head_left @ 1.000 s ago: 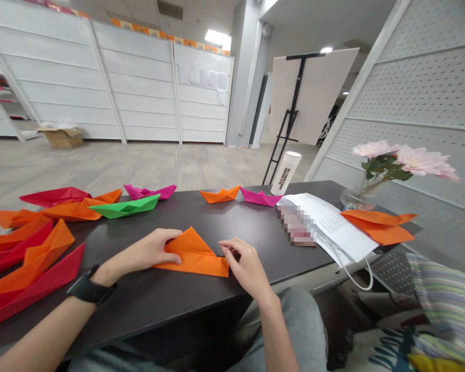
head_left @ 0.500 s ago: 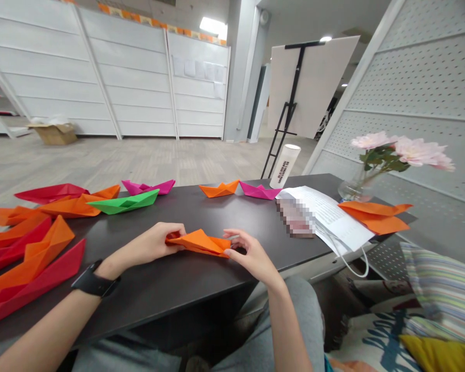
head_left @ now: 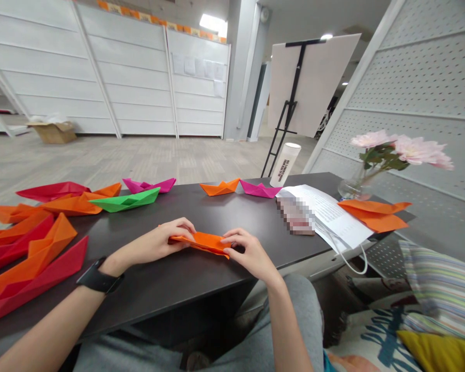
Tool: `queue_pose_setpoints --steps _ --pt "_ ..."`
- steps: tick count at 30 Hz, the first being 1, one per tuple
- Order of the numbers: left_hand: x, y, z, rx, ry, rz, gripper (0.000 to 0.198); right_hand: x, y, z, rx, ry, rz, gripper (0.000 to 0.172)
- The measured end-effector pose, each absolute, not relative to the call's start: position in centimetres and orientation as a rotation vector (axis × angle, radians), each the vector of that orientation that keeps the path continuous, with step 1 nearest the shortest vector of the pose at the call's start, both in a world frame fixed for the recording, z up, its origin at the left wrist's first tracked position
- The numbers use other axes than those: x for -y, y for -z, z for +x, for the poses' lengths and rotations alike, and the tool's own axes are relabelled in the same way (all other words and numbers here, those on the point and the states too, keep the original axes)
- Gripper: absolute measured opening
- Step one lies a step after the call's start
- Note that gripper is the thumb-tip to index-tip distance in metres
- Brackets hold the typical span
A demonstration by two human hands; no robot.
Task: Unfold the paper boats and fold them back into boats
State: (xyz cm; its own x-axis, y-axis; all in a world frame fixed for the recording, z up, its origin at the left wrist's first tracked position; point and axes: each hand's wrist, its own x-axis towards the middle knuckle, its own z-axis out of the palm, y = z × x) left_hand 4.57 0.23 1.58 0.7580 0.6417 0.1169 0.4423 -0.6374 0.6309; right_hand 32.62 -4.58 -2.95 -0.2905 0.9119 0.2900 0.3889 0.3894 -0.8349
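Observation:
Between my two hands, over the dark table [head_left: 147, 289], is a folded orange paper boat [head_left: 209, 243], its middle lying low and flat. My left hand [head_left: 170, 238] is closed on its left end, fingers over the top edge. At the right end, my right hand [head_left: 246, 248] pinches the paper between thumb and fingers. A green paper boat [head_left: 126, 200] lies beyond my left hand. Farther back sit a small orange paper boat [head_left: 220, 187] and a magenta paper boat [head_left: 260, 190].
Several red and orange paper boats [head_left: 34, 274] crowd the table's left. To the right are printed sheets [head_left: 333, 217], a blurred-out flat object [head_left: 295, 216], a white cylinder [head_left: 285, 165], folded orange paper [head_left: 375, 216] and a flower vase [head_left: 354, 188]. Cushions [head_left: 442, 289] lie beside the table.
The raised peak in the middle of the orange paper boat has gone down flat. My left hand has shifted slightly right, its fingers now over the paper's top. My right hand stays at its end.

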Motion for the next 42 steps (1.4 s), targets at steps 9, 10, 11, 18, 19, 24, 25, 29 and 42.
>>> queue_pose_setpoints --steps 9,10,11,18,19,24,25,29,42 --pt "-0.1 -1.6 5.1 -1.054 -0.482 2.295 0.032 4.5 3.3 32.5 1.722 -0.874 -1.11 0.028" --pt "-0.2 -1.5 5.2 -1.058 -0.493 2.301 0.033 4.5 3.2 32.4 1.727 -0.875 -1.116 0.026" --pt "-0.2 -1.3 5.2 -1.05 -0.508 2.308 0.032 4.5 3.1 32.4 1.735 -0.868 -1.125 0.022" --pt "-0.2 -1.3 5.3 -1.008 -0.561 2.35 0.029 4.9 2.4 32.1 1.802 -0.793 -1.238 0.011" --pt "-0.1 -1.4 5.3 -1.016 -0.531 2.332 0.03 5.0 2.2 32.0 1.816 -0.793 -1.251 0.012" --pt "0.1 -1.6 5.5 -1.074 -0.495 2.312 0.03 5.6 1.6 32.3 1.916 -0.853 -1.142 0.016" --pt "0.1 -1.5 5.5 -1.094 -0.506 2.315 0.03 5.7 1.5 32.4 1.937 -0.873 -1.084 0.018" --pt "0.2 -1.4 5.5 -1.129 -0.52 2.322 0.027 5.8 1.5 32.5 1.945 -0.915 -0.999 0.019" --pt "0.3 -1.8 5.4 -1.078 -0.478 2.267 0.033 5.2 2.4 32.0 1.895 -0.901 -1.126 0.011"
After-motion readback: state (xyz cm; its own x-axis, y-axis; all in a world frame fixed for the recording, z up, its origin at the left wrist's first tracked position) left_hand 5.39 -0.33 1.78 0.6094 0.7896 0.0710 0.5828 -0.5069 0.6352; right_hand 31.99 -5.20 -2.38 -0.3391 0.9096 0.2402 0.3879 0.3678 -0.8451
